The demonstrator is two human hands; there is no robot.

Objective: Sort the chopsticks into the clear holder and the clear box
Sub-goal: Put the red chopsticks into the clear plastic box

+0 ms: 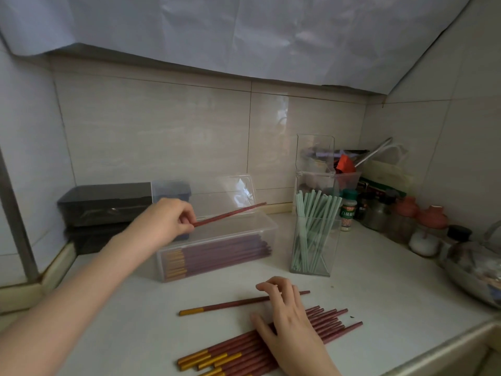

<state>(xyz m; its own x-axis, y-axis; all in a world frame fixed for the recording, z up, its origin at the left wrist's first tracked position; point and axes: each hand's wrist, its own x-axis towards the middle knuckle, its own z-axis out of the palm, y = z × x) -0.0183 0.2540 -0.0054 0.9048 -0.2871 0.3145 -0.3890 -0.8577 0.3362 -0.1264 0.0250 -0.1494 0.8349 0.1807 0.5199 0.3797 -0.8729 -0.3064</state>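
My left hand point(168, 221) pinches one red chopstick point(230, 214) and holds it level above the open clear box point(217, 240), which holds several red chopsticks with gold ends. My right hand point(284, 316) lies flat on the counter, fingers spread, fingertips touching a single red chopstick point(225, 306) and palm over a pile of red gold-ended chopsticks point(244, 351). To the right of the box stands the clear holder point(314, 245), filled with several pale green chopsticks point(311, 213) standing upright.
A black box point(105, 204) sits behind the clear box at the left. Spice jars point(348, 210), terracotta-lidded pots point(431, 218) and a metal kettle point(477, 267) crowd the right corner. A tall clear container point(314, 164) stands against the tiled wall.
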